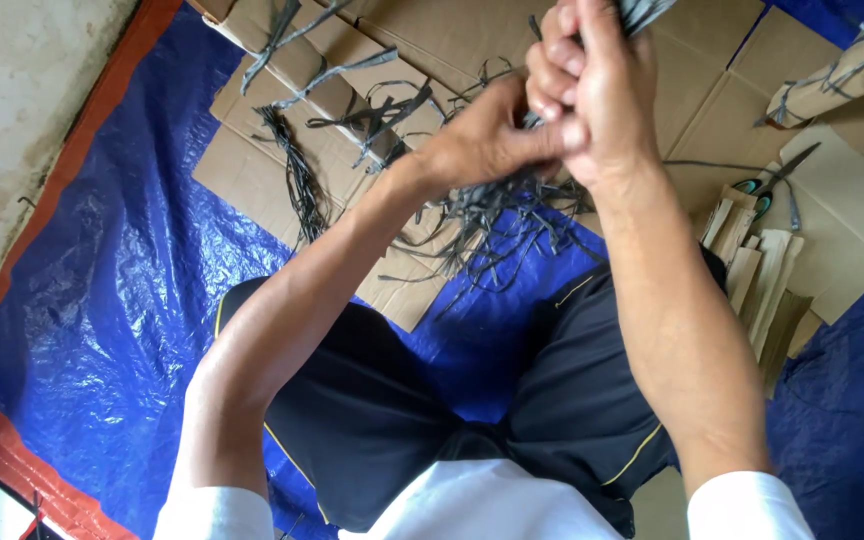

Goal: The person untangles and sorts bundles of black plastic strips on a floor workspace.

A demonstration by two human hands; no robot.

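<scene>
Above the lap, both hands (562,110) gripping dark strips (492,210), cardboard (712,130) beneath

You sit on blue tarpaulin (122,290) with orange border (72,150), spread over floor; flattened brown cardboard sheets (452,40) laid across far part; pale stained concrete floor (12,90) beyond tarpaulin edge at your left; soft even daylight

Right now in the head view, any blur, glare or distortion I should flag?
Head view: even, soft daylight, no hard shadows; whitish sheen on the crinkled blue tarp; right hand and left hand, close to the lens, look slightly soft; the dark strips they grip are cut off by the top edge; wide-angle stretch enlarges the forearms; scissors on the cardboard stay sharp.
</scene>
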